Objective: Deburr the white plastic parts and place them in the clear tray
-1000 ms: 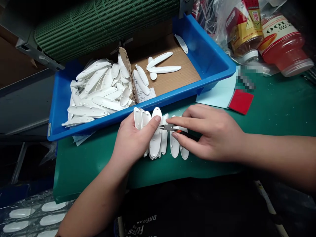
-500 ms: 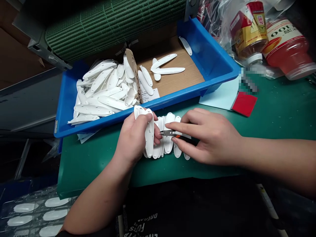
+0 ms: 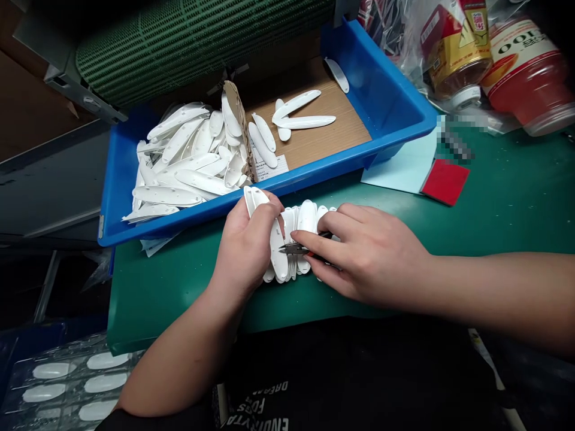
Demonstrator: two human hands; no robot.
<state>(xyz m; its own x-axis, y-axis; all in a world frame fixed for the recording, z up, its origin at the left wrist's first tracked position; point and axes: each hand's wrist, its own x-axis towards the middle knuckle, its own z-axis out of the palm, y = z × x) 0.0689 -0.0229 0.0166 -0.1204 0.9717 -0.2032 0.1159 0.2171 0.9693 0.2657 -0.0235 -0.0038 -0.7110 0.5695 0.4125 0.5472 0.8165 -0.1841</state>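
My left hand point(image 3: 245, 248) is closed round a stack of white oval plastic pieces point(image 3: 278, 251) standing on edge on the green mat point(image 3: 494, 203). More of these white pieces point(image 3: 308, 218) lie fanned out between my hands. My right hand point(image 3: 368, 254) pinches small cutters point(image 3: 294, 249) with an orange-and-black handle, their tip touching the piece held by my left hand. Behind my hands stands a blue tray point(image 3: 390, 114); a pile of white pieces point(image 3: 188, 161) fills its left side and a few loose pieces point(image 3: 299, 114) lie on the cardboard on its right.
Two drink bottles point(image 3: 521, 66) lie in clear plastic at the back right. A pale blue sheet and a red square card point(image 3: 444, 181) lie right of the tray. A clear blister tray point(image 3: 67, 383) with white pieces sits at the lower left. A green ribbed roller point(image 3: 202, 42) runs behind the tray.
My left hand gathered the fanned pieces and turned one up on edge. My right hand slid left with the cutters until their tip met that piece.
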